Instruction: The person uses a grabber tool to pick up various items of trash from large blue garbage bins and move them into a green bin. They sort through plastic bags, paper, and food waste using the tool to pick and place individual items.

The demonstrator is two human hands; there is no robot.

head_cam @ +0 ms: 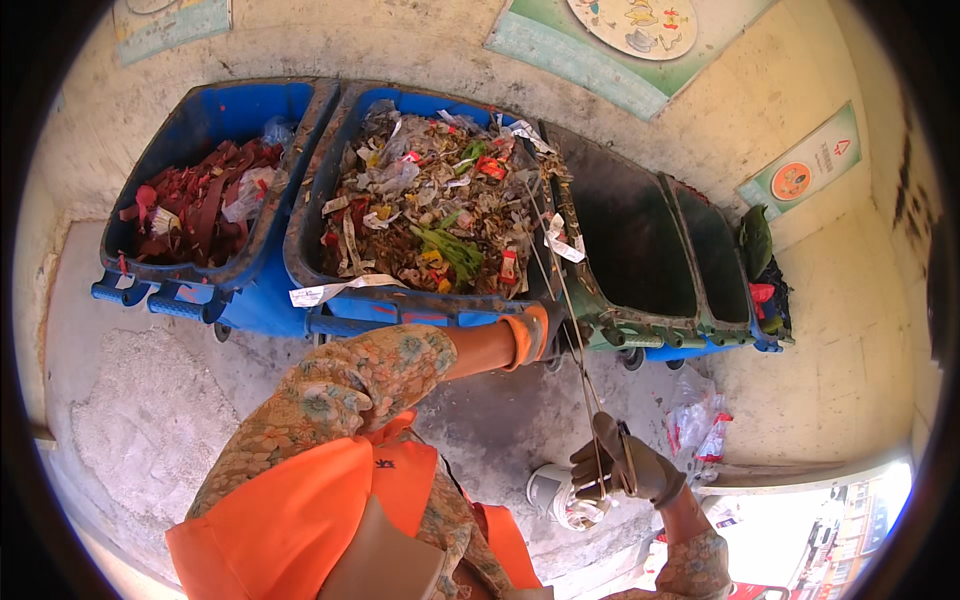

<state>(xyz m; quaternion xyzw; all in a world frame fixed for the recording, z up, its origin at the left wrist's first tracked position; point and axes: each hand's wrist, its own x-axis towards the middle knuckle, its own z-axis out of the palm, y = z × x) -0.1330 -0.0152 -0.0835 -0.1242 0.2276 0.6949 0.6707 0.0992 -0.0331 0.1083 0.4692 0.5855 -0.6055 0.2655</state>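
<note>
My right hand (626,461), in a grey-brown work glove, grips the looped handles of long metal tongs (574,319). Their two thin arms reach up over a blue wheeled bin (360,295) heaped with mixed waste (427,202). The tips lie by the bin's right side, among paper strips and plastic film; whether they pinch anything is unclear. My left hand (553,330) wears a dark glove with an orange cuff. It is at the front edge between the blue bin and a green bin (637,330), right beside the tongs' shafts. Its fingers are mostly hidden.
Left stands another blue bin (259,289) holding dark red scraps (202,195). Right of the green bin is a narrower green bin (724,326). A white bucket (547,491) stands on the floor below my right hand. Plastic bags (694,420) lie by the right wall. Posters (637,52) hang behind.
</note>
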